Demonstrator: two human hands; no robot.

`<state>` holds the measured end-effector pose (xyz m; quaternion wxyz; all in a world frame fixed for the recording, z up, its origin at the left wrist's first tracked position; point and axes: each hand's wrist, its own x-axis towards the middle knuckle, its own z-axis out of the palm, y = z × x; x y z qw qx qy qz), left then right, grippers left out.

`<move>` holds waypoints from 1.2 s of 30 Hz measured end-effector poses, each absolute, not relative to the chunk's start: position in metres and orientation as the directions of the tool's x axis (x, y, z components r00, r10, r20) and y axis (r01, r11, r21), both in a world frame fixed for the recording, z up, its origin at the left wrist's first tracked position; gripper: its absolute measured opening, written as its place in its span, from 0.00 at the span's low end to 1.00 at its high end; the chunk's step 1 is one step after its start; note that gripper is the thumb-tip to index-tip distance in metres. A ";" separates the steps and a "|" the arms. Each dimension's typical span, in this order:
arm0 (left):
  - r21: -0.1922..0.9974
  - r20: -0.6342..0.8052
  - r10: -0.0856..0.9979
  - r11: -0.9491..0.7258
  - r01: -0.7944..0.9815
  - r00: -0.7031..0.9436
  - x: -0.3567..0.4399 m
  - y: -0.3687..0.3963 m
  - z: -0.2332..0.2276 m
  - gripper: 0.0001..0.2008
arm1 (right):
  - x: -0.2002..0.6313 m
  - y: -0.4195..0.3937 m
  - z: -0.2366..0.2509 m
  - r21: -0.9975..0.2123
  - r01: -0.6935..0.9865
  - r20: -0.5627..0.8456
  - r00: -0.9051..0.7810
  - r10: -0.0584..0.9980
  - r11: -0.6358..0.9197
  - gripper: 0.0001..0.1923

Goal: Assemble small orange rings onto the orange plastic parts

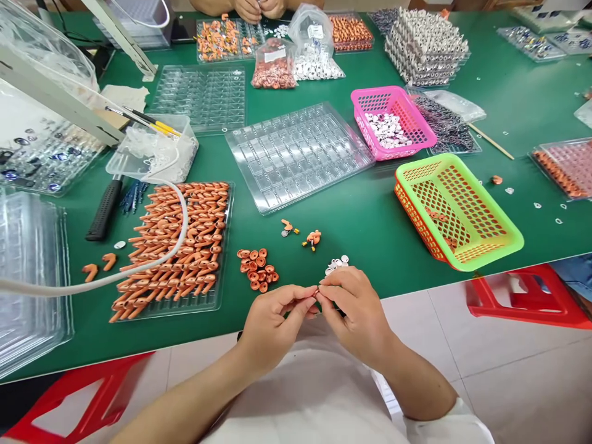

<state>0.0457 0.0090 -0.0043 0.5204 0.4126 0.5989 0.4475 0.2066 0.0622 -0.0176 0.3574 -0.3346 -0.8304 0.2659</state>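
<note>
My left hand point(272, 324) and my right hand point(354, 305) meet at the fingertips over the near edge of the green table point(370, 216), pinching a tiny orange part point(317, 292) between them. Just beyond lie a small pile of orange rings point(257, 269), a few white caps point(337, 264) and two assembled orange pieces point(300, 234). A clear tray of orange hook-shaped parts point(178, 246) sits to the left.
An empty clear blister tray point(296, 154), a pink basket point(393, 122) with white parts and a green-orange basket point(456, 209) stand ahead. Another person's hands point(259, 7) work at the far edge. Red stools point(527, 296) stand beside me. A white cable point(139, 265) crosses the left tray.
</note>
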 end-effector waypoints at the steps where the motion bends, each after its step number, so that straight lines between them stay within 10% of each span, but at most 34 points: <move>1: 0.965 -0.253 0.959 0.259 0.031 -0.126 0.046 0.008 -0.005 0.07 | 0.205 0.062 -0.019 -0.678 0.367 0.422 -0.516 0.745 0.638 0.08; 9: 0.940 -0.335 0.940 0.338 0.052 -0.065 0.035 0.012 0.001 0.07 | 0.203 0.067 -0.026 -0.760 0.275 0.394 -0.527 0.753 0.589 0.06; 17: 0.914 -0.405 0.914 0.405 -0.040 -0.014 0.029 0.026 0.016 0.09 | 0.226 0.077 -0.018 -0.992 0.062 0.056 -0.562 0.825 0.110 0.11; 24: 0.944 -0.314 0.947 0.319 0.080 -0.069 0.034 0.023 0.006 0.07 | 0.230 0.068 -0.025 -0.967 -0.051 -0.181 -0.550 0.815 -0.249 0.12; 36: 0.941 -0.205 0.976 0.217 0.261 -0.073 0.034 0.018 0.001 0.08 | 0.216 0.068 -0.031 -0.904 -0.160 -0.263 -0.521 0.812 -0.396 0.11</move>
